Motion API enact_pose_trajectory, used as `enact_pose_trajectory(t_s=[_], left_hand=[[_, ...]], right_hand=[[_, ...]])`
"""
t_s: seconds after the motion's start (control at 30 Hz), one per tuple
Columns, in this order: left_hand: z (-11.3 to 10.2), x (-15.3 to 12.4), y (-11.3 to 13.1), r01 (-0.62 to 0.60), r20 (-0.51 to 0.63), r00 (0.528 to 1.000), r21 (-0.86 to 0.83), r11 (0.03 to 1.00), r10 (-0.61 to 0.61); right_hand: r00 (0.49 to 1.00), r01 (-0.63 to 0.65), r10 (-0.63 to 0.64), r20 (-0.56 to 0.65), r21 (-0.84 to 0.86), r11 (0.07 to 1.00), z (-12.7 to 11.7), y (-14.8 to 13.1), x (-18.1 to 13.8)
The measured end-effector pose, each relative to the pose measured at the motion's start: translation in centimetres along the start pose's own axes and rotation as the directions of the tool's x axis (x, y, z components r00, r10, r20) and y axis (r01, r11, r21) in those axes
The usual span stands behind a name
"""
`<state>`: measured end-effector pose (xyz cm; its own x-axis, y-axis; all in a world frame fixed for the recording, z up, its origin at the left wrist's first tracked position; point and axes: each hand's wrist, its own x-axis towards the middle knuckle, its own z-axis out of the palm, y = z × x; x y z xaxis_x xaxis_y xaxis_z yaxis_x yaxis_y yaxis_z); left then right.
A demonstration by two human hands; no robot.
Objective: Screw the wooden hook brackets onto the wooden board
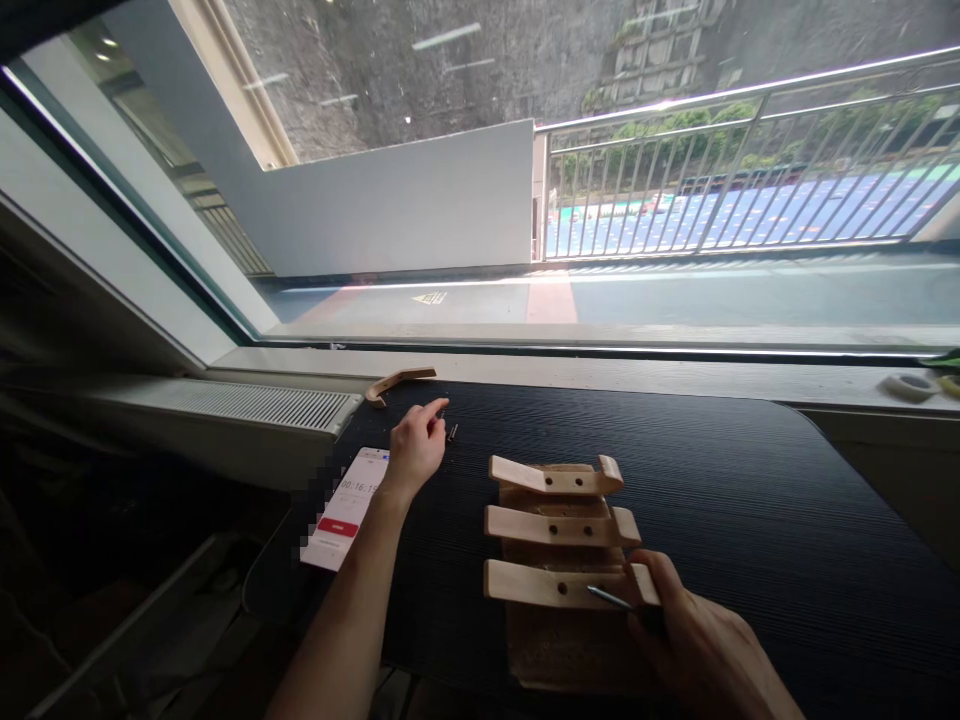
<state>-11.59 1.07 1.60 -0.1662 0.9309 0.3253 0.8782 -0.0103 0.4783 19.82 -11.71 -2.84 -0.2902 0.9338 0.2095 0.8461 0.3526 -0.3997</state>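
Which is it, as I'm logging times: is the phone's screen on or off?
On: the phone is lit, showing timer digits above a red button.

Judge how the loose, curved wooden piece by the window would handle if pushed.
The wooden piece is probably stiff, being solid-looking bent wood. It looks slim, so likely light. Its curved form suggests it might rock or swivel rather than roll.

Lit phone [346,510] near a slatted vent [277,404], with metal railing [664,106] and blue ground [825,208] beyond the window [480,220]
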Motion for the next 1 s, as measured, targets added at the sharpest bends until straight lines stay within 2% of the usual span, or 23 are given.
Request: enact_pose_trajectory(t_s=[0.07, 0.13, 0.2, 0.3, 0.43, 0.67, 0.87, 1.0], left_hand=[[-1.4, -1.6, 2.4, -0.059, 0.002, 0.998, -0.26, 0.964, 0.062], [-2.8, -3.7, 5.2, -0.094, 0.039, 0.992, -0.396, 0.913, 0.119], [-3.7, -6.1, 7.7, -0.127, 0.107, 0.976, -0.44, 0.889, 0.192], [-3.9, -9.3, 10.0, -0.237, 0.195, 0.916, -0.44, 0.866, 0.35], [-2.8, -11.5, 10.4, -0.341, 0.241, 0.856, -0.401, 0.85, 0.457], [-1.8, -12.1, 10.4, -0.424, 0.31, 0.799, -0.319, 0.848, 0.516], [-1.8, -12.3, 10.6, -0.485, 0.349, 0.77, -0.224, 0.845, 0.534], [-1.8, -12.3, 10.6, -0.483, 0.361, 0.768, -0.214, 0.849, 0.528]], right_hand=[[1.0, 0.004, -0.004, 0.004, -0.007, 1.0, 0.0, 0.1, 0.1], [1.0, 0.009, -0.008, 0.017, -0.018, 1.0, -0.1, 0.0, 0.1], [1.0, 0.012, -0.012, 0.029, -0.013, 1.0, -0.2, -0.1, 0.2], [0.999, 0.022, -0.023, 0.031, 0.007, 1.0, -0.5, -0.3, 0.3], [0.999, 0.016, -0.017, 0.03, 0.015, 1.0, -0.6, -0.4, 0.2], [0.998, 0.067, -0.067, -0.005, -0.006, 0.998, -0.8, -0.5, 0.6], [0.998, 0.063, -0.063, -0.019, 0.015, 0.998, -1.1, -0.8, 0.8], [0.999, 0.051, -0.051, -0.02, 0.018, 0.999, -1.1, -0.7, 0.7]])
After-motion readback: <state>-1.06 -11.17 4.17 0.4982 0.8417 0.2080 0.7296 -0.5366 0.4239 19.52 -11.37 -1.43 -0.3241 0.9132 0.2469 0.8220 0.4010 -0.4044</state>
